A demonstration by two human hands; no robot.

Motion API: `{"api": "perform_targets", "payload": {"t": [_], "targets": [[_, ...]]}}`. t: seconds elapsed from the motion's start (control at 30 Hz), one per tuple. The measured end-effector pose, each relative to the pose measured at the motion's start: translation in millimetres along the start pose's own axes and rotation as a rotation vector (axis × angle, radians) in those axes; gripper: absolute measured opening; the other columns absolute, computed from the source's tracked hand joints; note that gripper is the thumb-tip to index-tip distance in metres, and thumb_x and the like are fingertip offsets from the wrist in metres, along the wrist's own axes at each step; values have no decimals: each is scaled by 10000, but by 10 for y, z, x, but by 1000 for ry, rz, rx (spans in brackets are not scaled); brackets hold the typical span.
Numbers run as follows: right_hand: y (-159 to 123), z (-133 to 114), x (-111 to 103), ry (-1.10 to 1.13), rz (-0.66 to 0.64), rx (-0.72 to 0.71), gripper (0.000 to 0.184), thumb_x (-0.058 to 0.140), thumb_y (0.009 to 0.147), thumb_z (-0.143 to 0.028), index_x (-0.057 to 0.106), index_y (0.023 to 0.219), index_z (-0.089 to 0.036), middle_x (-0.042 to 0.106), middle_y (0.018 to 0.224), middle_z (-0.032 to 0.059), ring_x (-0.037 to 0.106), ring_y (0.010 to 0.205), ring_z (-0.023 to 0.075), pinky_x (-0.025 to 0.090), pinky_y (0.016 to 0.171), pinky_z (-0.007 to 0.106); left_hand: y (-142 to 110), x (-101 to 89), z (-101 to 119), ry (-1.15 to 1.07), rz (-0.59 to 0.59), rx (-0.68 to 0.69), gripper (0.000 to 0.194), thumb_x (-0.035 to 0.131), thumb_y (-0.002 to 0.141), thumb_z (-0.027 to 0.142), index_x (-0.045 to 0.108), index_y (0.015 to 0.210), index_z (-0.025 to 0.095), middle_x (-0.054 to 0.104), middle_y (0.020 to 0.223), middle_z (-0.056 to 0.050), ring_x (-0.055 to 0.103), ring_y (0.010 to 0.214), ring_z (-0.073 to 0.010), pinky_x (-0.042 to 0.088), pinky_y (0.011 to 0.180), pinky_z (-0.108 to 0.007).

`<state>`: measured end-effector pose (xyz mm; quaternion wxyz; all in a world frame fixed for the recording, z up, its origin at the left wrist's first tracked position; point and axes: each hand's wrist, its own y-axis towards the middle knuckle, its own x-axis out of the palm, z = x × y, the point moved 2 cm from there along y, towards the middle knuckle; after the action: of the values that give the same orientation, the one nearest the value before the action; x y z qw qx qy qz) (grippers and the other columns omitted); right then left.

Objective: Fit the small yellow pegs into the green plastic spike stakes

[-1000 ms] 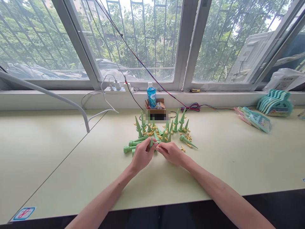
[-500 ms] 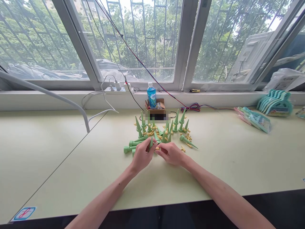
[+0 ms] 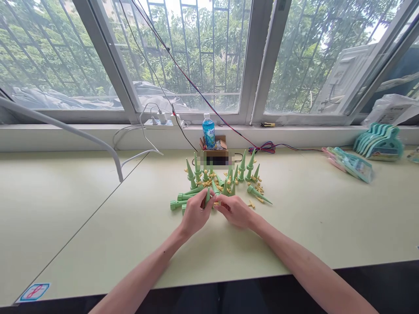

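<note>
My left hand (image 3: pixel 197 210) is closed around a green plastic spike (image 3: pixel 207 197), its tapered tip pointing up. Close against it, my right hand (image 3: pixel 235 211) pinches a small yellow piece (image 3: pixel 215 203), mostly covered by the fingers. The two hands meet at the fingertips just above the table. Behind them, several green spikes (image 3: pixel 242 168) stand upright on their caps, with small yellow valve-like pieces (image 3: pixel 258 188) scattered among them. More green spikes (image 3: pixel 186 196) lie on their sides left of my left hand. One loose spike (image 3: pixel 259 194) lies to the right.
A blue bottle (image 3: pixel 208 131) stands at an open cardboard box (image 3: pixel 214 152) by the window sill. Coiled red and blue wires (image 3: pixel 263 147) lie behind the spikes. Teal hangers (image 3: pixel 378 141) are at the far right. A white cable (image 3: pixel 98 141) curves over the left side.
My right fingertips have closed in slightly on the spike, so the yellow piece shows less. The rest looks the same.
</note>
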<state>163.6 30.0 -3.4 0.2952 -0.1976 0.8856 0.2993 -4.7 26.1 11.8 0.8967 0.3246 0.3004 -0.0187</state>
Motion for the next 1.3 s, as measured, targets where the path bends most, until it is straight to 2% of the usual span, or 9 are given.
{"api": "perform_targets", "payload": {"t": [0.57, 0.8, 1.3], "targets": [[7, -11, 4, 2, 10, -10, 229, 419, 998, -337, 572, 902, -196, 385, 574, -61, 292, 503, 100, 289, 521, 223, -2, 5, -4, 16, 25, 25, 154, 520, 949, 292, 589, 860, 187, 410, 564, 60, 344, 491, -90, 327, 487, -202], [24, -42, 0, 6, 11, -19, 261, 404, 996, -337, 524, 810, -198, 370, 571, -60, 285, 503, 98, 277, 513, 224, 2, -3, 25, 29, 36, 28, 162, 525, 941, 282, 585, 825, 186, 457, 563, 56, 354, 475, -87, 319, 479, -202], [10, 0, 7, -22, 12, -18, 292, 389, 1000, -334, 461, 748, -204, 353, 590, -52, 274, 526, 105, 265, 525, 229, 1, -5, 24, 18, 22, 28, 201, 527, 943, 294, 556, 775, 187, 535, 625, 31, 363, 494, -87, 346, 496, -208]]}}
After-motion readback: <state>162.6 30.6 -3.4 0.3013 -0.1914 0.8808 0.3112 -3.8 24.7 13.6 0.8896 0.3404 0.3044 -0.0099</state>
